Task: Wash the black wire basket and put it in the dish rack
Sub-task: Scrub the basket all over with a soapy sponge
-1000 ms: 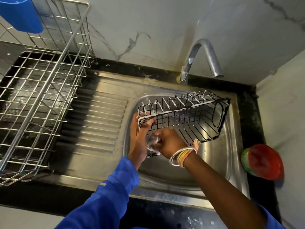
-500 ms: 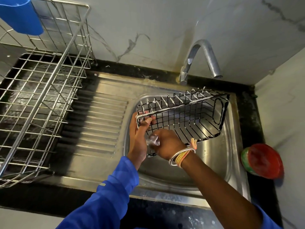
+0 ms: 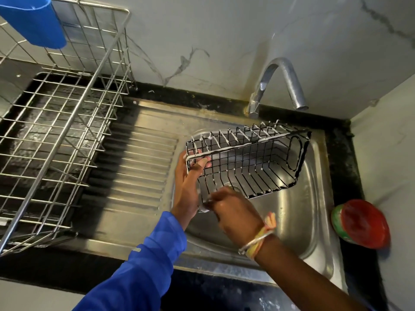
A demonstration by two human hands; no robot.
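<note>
The black wire basket [image 3: 253, 160] hangs tilted over the steel sink [image 3: 314, 221], with white soap foam along its top rim. My left hand [image 3: 187, 187] grips the basket's left end, thumb over the rim. My right hand [image 3: 235, 212], blurred with motion, is closed on a small pale scrubber, mostly hidden, pressed against the basket's lower left corner. The silver wire dish rack [image 3: 56, 135] stands on the black counter to the left of the drainboard.
A curved steel tap [image 3: 280, 84] rises behind the sink, with no water running. A red and green round object [image 3: 361, 223] lies on the black counter at the right. A blue cup [image 3: 33, 23] hangs at the rack's top left. The ribbed drainboard [image 3: 139, 167] lies between rack and basin.
My right hand has slid down along the basket's left end to its lower corner, still rubbing. The basket and my left hand have barely shifted.
</note>
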